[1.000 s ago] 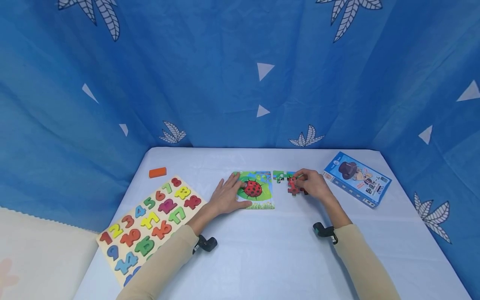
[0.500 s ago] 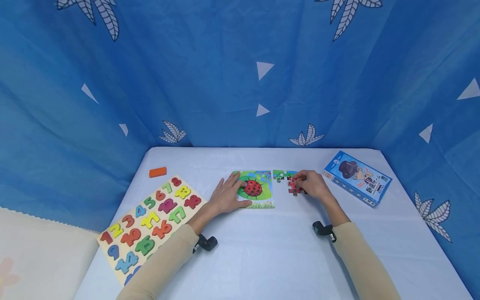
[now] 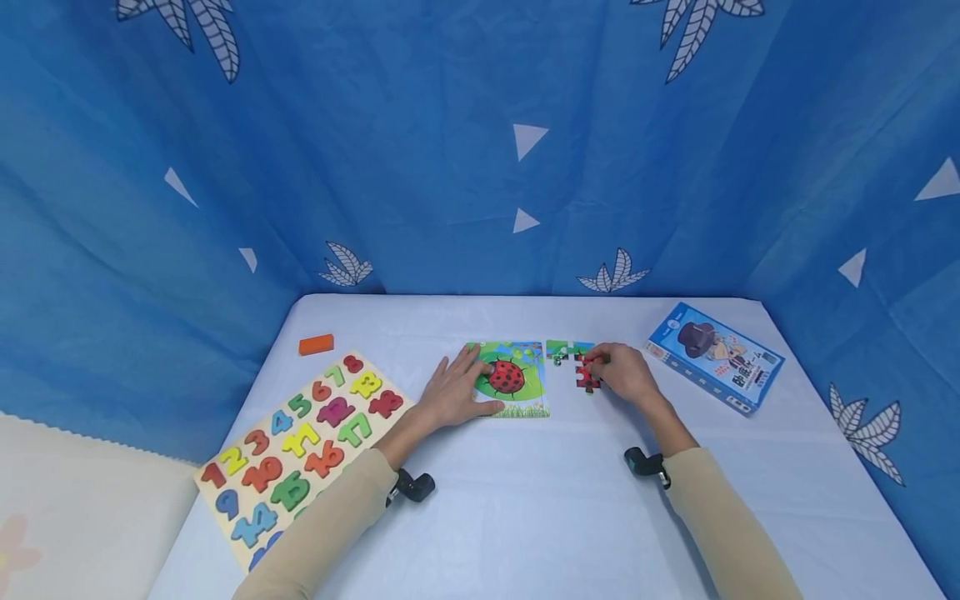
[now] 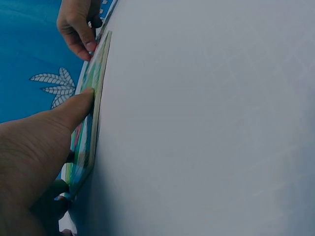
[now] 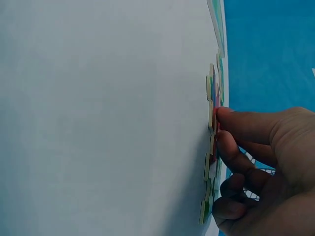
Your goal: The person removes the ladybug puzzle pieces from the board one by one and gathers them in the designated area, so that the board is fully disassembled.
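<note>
My left hand (image 3: 453, 392) lies with spread fingers over the left side of a ladybug picture board (image 3: 528, 400). In the left wrist view its thumb (image 4: 81, 105) rests along the board's near edge. To the right of that board, my right hand (image 3: 626, 372) pinches a red puzzle piece (image 3: 587, 377) with thumb and fingertips. Right beside it, green puzzle pieces (image 3: 557, 348) lie on the table. Seen edge-on in the right wrist view, several jigsaw pieces (image 5: 209, 164) lie in a row under the right hand (image 5: 266, 162). The fingers partly hide these pieces.
A wooden number board (image 3: 300, 442) with coloured numerals lies at the left, partly under the left sleeve. An orange block (image 3: 316, 344) sits behind it. The blue box (image 3: 716, 354) stands at the right. A blue curtain (image 3: 480, 167) hangs behind the white table (image 3: 525, 517).
The red piece under my right fingers has turned and shifted slightly. My right hand has come a little nearer to the front. The left hand stays still on the board.
</note>
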`<state>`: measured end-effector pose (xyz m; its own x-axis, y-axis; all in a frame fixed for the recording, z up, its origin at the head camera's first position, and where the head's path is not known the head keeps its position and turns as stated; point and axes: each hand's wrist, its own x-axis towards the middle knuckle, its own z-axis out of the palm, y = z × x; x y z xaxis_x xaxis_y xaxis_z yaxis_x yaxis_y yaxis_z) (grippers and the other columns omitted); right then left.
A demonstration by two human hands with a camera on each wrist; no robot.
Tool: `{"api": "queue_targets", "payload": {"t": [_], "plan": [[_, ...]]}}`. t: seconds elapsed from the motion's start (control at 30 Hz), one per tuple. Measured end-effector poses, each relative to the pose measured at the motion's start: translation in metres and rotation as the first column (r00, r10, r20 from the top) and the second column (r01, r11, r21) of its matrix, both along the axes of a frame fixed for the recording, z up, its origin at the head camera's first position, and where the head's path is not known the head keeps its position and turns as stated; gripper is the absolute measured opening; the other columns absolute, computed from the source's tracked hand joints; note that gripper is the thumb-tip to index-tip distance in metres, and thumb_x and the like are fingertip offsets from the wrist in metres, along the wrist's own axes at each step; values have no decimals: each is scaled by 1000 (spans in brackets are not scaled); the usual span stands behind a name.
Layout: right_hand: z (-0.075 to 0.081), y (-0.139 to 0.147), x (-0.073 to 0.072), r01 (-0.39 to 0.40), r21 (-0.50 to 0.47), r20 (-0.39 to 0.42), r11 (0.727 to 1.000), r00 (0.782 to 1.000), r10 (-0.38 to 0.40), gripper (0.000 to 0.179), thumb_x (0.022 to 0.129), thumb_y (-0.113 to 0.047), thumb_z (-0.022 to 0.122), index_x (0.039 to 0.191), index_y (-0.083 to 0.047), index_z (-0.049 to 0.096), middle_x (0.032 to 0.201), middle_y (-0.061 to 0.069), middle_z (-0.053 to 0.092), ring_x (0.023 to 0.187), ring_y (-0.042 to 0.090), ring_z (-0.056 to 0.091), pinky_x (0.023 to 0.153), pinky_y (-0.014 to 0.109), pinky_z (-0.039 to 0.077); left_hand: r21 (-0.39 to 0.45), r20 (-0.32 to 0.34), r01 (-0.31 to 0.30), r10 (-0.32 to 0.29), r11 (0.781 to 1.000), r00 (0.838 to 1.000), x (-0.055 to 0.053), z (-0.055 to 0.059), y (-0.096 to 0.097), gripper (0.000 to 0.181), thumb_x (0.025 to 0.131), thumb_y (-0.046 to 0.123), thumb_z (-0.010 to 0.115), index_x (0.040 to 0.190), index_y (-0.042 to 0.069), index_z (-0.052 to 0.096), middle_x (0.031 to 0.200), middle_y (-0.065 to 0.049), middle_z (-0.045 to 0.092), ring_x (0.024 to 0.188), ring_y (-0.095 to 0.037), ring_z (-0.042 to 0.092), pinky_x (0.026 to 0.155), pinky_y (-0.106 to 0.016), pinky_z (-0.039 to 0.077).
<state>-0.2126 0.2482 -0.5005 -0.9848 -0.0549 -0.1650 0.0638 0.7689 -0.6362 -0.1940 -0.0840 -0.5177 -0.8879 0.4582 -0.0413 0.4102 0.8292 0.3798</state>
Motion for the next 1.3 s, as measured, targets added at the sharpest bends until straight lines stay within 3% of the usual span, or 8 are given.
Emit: {"api": "queue_targets", "payload": {"t": [0.3, 0.57, 0.7, 0.97, 1.3], "plan": [[0, -2, 1, -4, 21, -6, 1000, 1000, 4, 25, 96, -17, 68, 119, -8, 72, 106, 12, 65, 101, 29, 53, 83, 40, 47, -5, -7, 5, -5, 1000, 1000, 0, -3, -2, 65, 87, 67, 65, 133, 21, 57, 168, -10, 18, 156, -28, 11, 123, -57, 10], [-1, -2, 1, -8, 16, -10, 1000, 1000, 9, 26, 96, -15, 67, 121, -6, 71, 120, 17, 64, 108, 32, 53, 93, 49, 48, -51, -35, 21, -23, 998, 999, 0, -1, -4, 65, 89, 68, 60, 135, 22, 56, 168, -9, 19, 155, -28, 12, 122, -57, 14], [-1, -2, 1, -6, 13, -4, 1000, 1000, 6, 26, 97, -15, 67, 121, -6, 71, 124, 18, 63, 110, 33, 52, 97, 51, 47, -72, -11, 47, -48, 996, 999, -1, 1, -7, 65, 92, 65, 57, 141, 23, 53, 168, -9, 16, 156, -28, 10, 122, -57, 14], [1, -2, 0, 27, -43, -30, 999, 999, -28, 24, 99, -25, 65, 116, -10, 73, 113, 13, 67, 94, 28, 56, 71, 35, 48, -119, 52, 113, -108, 986, 993, -5, 12, -13, 67, 94, 56, 56, 152, 24, 44, 169, -9, 11, 156, -28, 7, 122, -56, 14], [1, -38, -2, -95, -141, -99, 985, 992, 81, 21, 98, -22, 66, 113, -11, 74, 104, 9, 71, 76, 21, 61, 62, 32, 49, -35, 60, 94, -92, 995, 994, -11, 14, -16, 71, 89, 55, 69, 149, 24, 48, 168, -9, 18, 154, -29, 16, 119, -58, 20]]}}
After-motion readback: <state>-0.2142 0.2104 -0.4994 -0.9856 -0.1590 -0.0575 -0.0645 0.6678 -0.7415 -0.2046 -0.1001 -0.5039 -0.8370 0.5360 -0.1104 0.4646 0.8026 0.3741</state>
